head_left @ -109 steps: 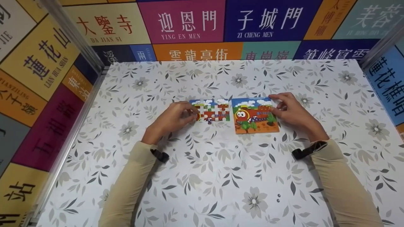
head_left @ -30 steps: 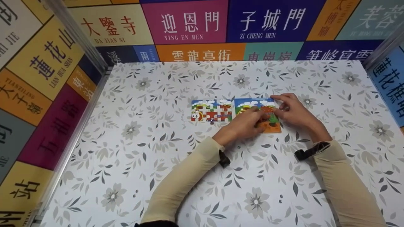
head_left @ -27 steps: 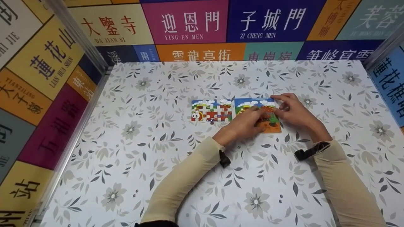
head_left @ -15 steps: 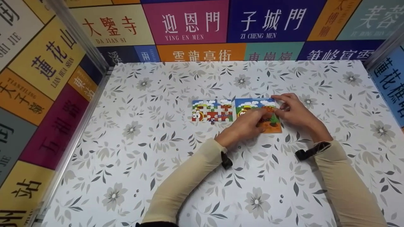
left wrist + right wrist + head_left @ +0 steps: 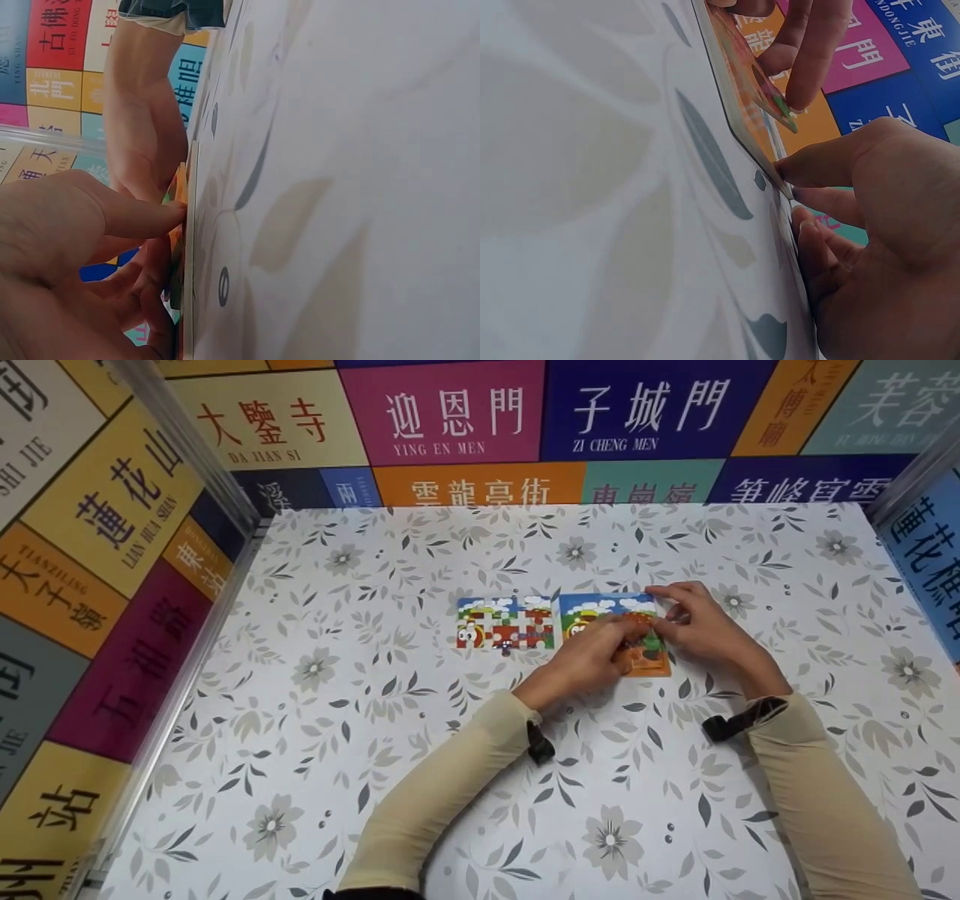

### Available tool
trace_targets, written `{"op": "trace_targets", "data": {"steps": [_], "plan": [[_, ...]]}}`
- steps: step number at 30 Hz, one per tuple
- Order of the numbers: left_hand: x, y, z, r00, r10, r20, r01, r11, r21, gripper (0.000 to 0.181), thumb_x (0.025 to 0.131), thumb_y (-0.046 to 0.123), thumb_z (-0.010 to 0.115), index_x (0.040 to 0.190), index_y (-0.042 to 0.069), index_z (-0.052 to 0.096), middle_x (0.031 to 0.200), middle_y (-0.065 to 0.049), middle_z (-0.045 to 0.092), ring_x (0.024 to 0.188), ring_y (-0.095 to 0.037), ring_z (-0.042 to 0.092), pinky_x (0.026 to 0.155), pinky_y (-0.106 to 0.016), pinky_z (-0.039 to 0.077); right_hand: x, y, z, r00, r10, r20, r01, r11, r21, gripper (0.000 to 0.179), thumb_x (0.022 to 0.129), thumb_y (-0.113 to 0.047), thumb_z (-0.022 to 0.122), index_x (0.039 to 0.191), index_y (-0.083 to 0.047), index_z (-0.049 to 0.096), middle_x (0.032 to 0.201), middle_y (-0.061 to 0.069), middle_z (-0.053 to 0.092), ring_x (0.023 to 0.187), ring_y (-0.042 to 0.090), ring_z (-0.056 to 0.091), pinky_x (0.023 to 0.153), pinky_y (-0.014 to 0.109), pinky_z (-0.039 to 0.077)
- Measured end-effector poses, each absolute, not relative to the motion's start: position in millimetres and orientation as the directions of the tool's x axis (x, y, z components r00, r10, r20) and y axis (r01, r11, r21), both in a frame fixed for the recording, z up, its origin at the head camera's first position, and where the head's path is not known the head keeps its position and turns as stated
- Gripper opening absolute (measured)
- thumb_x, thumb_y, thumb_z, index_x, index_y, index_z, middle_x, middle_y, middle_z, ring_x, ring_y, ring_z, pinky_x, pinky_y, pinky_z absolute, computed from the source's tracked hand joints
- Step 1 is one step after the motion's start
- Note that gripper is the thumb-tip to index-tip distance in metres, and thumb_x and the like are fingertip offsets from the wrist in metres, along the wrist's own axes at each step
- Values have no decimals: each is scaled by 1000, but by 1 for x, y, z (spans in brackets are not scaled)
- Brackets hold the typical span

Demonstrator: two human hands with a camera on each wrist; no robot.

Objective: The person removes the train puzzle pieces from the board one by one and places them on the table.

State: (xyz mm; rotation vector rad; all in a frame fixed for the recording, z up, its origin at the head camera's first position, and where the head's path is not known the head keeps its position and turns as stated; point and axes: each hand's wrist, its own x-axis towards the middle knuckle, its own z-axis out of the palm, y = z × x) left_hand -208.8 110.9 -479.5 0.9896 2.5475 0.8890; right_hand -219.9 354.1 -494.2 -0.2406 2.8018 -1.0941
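A square puzzle board (image 5: 604, 606) with a cartoon train picture lies on the table. Over its lower right part my left hand (image 5: 581, 660) reaches and pinches a jigsaw piece (image 5: 780, 103) between thumb and fingers. That piece is tilted up off the board, with orange and green on it. My right hand (image 5: 701, 626) holds the board by its upper right edge and corner, fingers bent against it. Just left of the board lies a block of joined jigsaw pieces (image 5: 501, 631) with the train's face and white gaps. My left hand hides the board's middle.
The table (image 5: 480, 780) has a white cloth with grey leaves and flowers. Behind it stands a colourful wall (image 5: 457, 420) with lettered panels, and similar panels rise at the left and right sides.
My left hand has moved right from the joined pieces to the board. In the last half second it has raised a piece at the board's lower right. My right hand has stayed at the edge.
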Motion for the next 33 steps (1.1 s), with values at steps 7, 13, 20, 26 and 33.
{"op": "trace_targets", "data": {"steps": [7, 13, 20, 26, 33], "plan": [[-206, 110, -479, -745, 666, -30, 514, 602, 611, 65, 99, 8, 73, 159, 25, 52, 144, 2, 56, 121, -14, 61, 102, -29, 54, -219, 354, -495, -980, -192, -49, -108, 726, -679, 59, 107, -18, 67, 163, -13, 49, 155, 24, 39, 109, 26, 56, 88, 29, 45], [-208, 110, -483, -748, 664, 3, 494, 554, 670, 56, 98, 3, 71, 148, 24, 61, 134, 5, 64, 113, -9, 62, 93, -24, 54, -219, 353, -494, -979, -195, -55, -105, 722, -684, 59, 107, -17, 66, 163, -12, 49, 155, 24, 39, 109, 27, 56, 88, 29, 45], [-210, 108, -485, -754, 654, 61, 504, 517, 692, 55, 97, 1, 71, 147, 22, 62, 130, 3, 70, 110, -10, 66, 92, -24, 54, -220, 353, -494, -977, -211, -38, -128, 716, -687, 57, 107, -13, 67, 161, -8, 51, 153, 25, 40, 109, 27, 57, 86, 19, 43], [-210, 107, -487, -741, 662, 113, 541, 489, 685, 59, 91, -6, 70, 144, 21, 66, 128, 3, 73, 115, -12, 69, 93, -21, 54, -220, 353, -495, -973, -230, -8, -161, 706, -690, 56, 106, -12, 67, 159, -4, 52, 152, 29, 39, 105, 24, 57, 83, 11, 41], [-213, 107, -489, -725, 675, 137, 546, 442, 712, 66, 85, -13, 64, 141, 22, 69, 126, 3, 75, 108, -9, 69, 82, -18, 53, -220, 354, -495, -974, -224, -8, -158, 709, -687, 55, 107, -15, 67, 159, -6, 52, 151, 28, 40, 101, 17, 55, 82, 13, 41]]}}
